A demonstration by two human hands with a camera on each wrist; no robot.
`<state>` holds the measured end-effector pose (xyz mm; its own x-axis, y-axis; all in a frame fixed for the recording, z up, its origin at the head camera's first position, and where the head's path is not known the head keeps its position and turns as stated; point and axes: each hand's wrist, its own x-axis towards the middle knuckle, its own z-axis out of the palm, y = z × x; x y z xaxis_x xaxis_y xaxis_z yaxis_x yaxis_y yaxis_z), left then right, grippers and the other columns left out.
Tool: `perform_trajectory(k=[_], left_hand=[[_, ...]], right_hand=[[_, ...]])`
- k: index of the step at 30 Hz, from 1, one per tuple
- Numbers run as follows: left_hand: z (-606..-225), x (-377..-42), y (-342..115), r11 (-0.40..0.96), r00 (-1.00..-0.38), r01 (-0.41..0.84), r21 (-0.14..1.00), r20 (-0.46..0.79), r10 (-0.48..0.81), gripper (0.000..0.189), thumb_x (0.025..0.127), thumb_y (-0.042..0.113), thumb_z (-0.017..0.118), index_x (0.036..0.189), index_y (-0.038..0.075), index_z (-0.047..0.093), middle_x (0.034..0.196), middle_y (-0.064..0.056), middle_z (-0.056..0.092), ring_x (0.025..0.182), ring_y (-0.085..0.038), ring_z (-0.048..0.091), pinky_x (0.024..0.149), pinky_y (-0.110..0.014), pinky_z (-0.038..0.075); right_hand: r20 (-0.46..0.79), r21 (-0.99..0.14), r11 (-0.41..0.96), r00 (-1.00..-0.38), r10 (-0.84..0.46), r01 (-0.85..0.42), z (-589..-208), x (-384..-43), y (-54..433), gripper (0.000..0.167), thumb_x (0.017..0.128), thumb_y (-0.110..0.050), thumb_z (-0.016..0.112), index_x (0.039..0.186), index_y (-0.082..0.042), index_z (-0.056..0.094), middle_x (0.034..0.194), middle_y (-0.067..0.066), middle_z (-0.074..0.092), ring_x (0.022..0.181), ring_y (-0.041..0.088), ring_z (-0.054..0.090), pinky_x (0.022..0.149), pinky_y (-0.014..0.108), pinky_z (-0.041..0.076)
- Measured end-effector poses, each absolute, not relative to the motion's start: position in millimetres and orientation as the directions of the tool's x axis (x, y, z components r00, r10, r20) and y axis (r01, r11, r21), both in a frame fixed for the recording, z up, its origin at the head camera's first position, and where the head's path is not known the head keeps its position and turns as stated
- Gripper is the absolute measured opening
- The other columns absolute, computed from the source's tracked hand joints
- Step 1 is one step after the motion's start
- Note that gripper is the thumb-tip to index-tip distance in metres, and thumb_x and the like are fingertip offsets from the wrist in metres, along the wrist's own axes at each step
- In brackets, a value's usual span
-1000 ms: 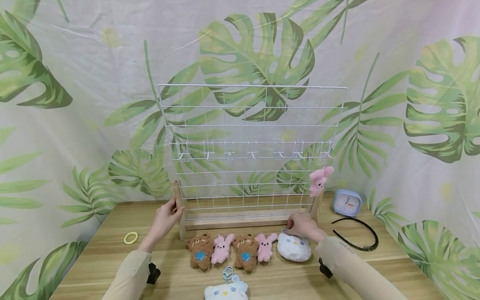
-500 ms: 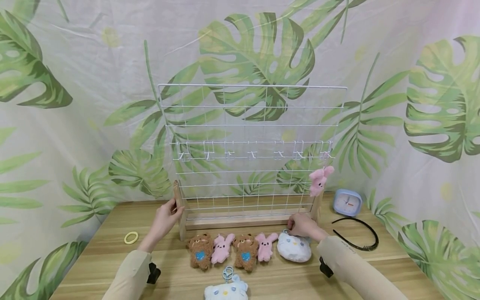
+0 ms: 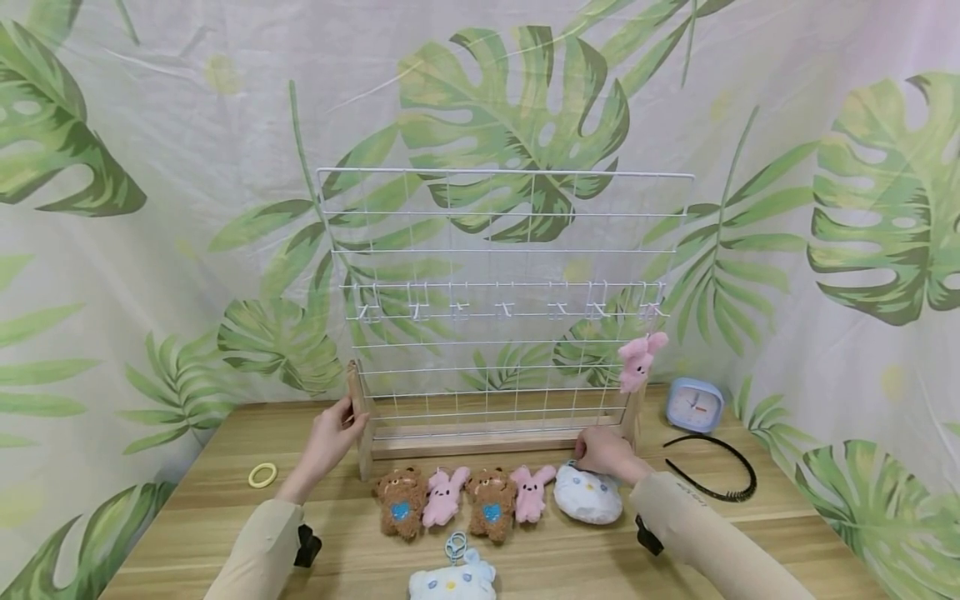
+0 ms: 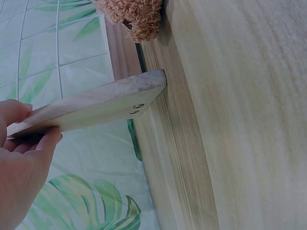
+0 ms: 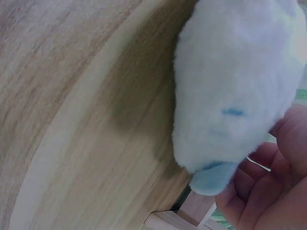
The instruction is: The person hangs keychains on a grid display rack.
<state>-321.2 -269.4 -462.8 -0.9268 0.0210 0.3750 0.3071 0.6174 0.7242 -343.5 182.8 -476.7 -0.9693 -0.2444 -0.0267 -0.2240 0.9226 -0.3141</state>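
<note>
My left hand (image 3: 332,439) grips the wooden side post (image 3: 360,425) of a white wire grid rack (image 3: 498,342); the left wrist view shows thumb and fingers on either side of the post (image 4: 105,98). In front of the rack's right end, my right hand (image 3: 606,452) pinches the top of a white plush pendant (image 3: 588,496) with blue eyes. Up close in the right wrist view, the white plush (image 5: 235,86) hides part of the curled fingers (image 5: 259,191). Left of it lie two pink bunny plushes (image 3: 531,496) and two brown bear plushes (image 3: 491,507), alternating in a row.
Another white plush pendant (image 3: 452,579) with a blue ring lies at the front edge of view. One pink bunny (image 3: 637,364) hangs from the rightmost of several hooks. A blue clock (image 3: 695,406), black headband (image 3: 750,475) and yellow ring (image 3: 262,476) lie on the table.
</note>
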Motion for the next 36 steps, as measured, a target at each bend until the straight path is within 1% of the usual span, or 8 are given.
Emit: perform_trajectory(k=[5, 11, 13, 17, 21, 29, 33, 36], left_hand=[[-462.9, -321.1, -269.8, 0.615, -0.928, 0.305, 0.728, 0.372, 0.019, 0.018, 0.099, 0.006, 0.056, 0.109, -0.008, 0.059, 0.117, -0.034, 0.065, 0.116, -0.047, 0.063, 0.09, -0.044, 0.06], [-462.2, -321.3, -270.3, 0.622, -0.933, 0.291, 0.727, 0.36, 0.015, 0.013, 0.1, 0.006, 0.056, 0.103, -0.006, 0.058, 0.114, -0.031, 0.067, 0.114, -0.044, 0.064, 0.088, -0.041, 0.061], [-462.1, -321.7, -270.5, 0.623, -0.933, 0.288, 0.728, 0.359, 0.013, 0.012, 0.1, 0.006, 0.056, 0.103, -0.005, 0.058, 0.113, -0.031, 0.067, 0.114, -0.044, 0.064, 0.088, -0.041, 0.061], [-462.0, -321.4, -270.9, 0.62, -0.934, 0.289, 0.729, 0.357, 0.015, 0.016, 0.1, 0.007, 0.055, 0.108, -0.007, 0.058, 0.117, -0.033, 0.065, 0.117, -0.045, 0.063, 0.091, -0.045, 0.06], [-462.0, -320.9, -271.3, 0.621, -0.935, 0.289, 0.728, 0.353, 0.021, 0.019, 0.1, 0.008, 0.055, 0.111, -0.007, 0.058, 0.12, -0.033, 0.065, 0.119, -0.046, 0.061, 0.093, -0.046, 0.058], [-462.3, -321.1, -270.9, 0.609, -0.935, 0.295, 0.737, 0.353, 0.026, 0.017, 0.1, 0.008, 0.055, 0.11, -0.007, 0.058, 0.12, -0.033, 0.064, 0.119, -0.046, 0.061, 0.093, -0.046, 0.058], [-462.9, -322.4, -270.5, 0.608, -0.935, 0.292, 0.738, 0.355, 0.019, 0.019, 0.1, 0.006, 0.055, 0.112, -0.008, 0.058, 0.12, -0.034, 0.064, 0.118, -0.046, 0.062, 0.093, -0.046, 0.058], [-463.1, -322.5, -270.3, 0.615, -0.934, 0.291, 0.733, 0.357, 0.016, 0.017, 0.099, 0.006, 0.055, 0.11, -0.008, 0.058, 0.118, -0.033, 0.065, 0.117, -0.046, 0.062, 0.092, -0.045, 0.059]], right_hand=[[-0.029, -0.308, 0.923, -0.968, -0.25, -0.229, -474.7, -341.7, 183.2, 0.015, 0.076, -0.007, 0.077, 0.07, -0.012, 0.064, 0.072, 0.0, 0.061, 0.067, 0.014, 0.053, 0.055, 0.028, 0.044], [-0.016, -0.303, 0.922, -0.966, -0.257, -0.241, -474.1, -340.4, 183.1, 0.019, 0.079, -0.01, 0.077, 0.067, -0.011, 0.062, 0.069, 0.0, 0.059, 0.065, 0.015, 0.052, 0.053, 0.026, 0.042], [-0.013, -0.297, 0.923, -0.966, -0.258, -0.243, -474.3, -340.3, 182.9, 0.018, 0.078, -0.01, 0.078, 0.068, -0.011, 0.062, 0.07, 0.0, 0.059, 0.066, 0.014, 0.052, 0.054, 0.026, 0.043], [-0.005, -0.295, 0.922, -0.964, -0.264, -0.251, -474.7, -340.6, 182.7, 0.016, 0.074, -0.006, 0.077, 0.068, -0.01, 0.063, 0.07, 0.001, 0.06, 0.066, 0.014, 0.052, 0.055, 0.026, 0.045], [-0.013, -0.297, 0.923, -0.965, -0.262, -0.246, -473.7, -340.7, 182.9, 0.015, 0.073, -0.004, 0.074, 0.066, -0.009, 0.062, 0.068, 0.001, 0.059, 0.065, 0.015, 0.051, 0.054, 0.025, 0.043], [-0.006, -0.294, 0.924, -0.966, -0.258, -0.245, -474.9, -341.1, 185.1, 0.019, 0.069, -0.002, 0.071, 0.061, -0.009, 0.056, 0.063, 0.001, 0.054, 0.061, 0.015, 0.047, 0.053, 0.024, 0.038], [0.006, -0.223, 0.941, -0.966, -0.258, -0.253, -475.6, -343.3, 185.9, 0.022, 0.07, -0.009, 0.076, 0.065, -0.005, 0.056, 0.066, 0.006, 0.058, 0.062, 0.019, 0.051, 0.056, 0.032, 0.046], [0.011, -0.197, 0.947, -0.966, -0.256, -0.253, -475.1, -343.7, 187.1, 0.025, 0.068, -0.013, 0.08, 0.068, -0.002, 0.057, 0.069, 0.01, 0.062, 0.064, 0.022, 0.053, 0.061, 0.037, 0.051]])
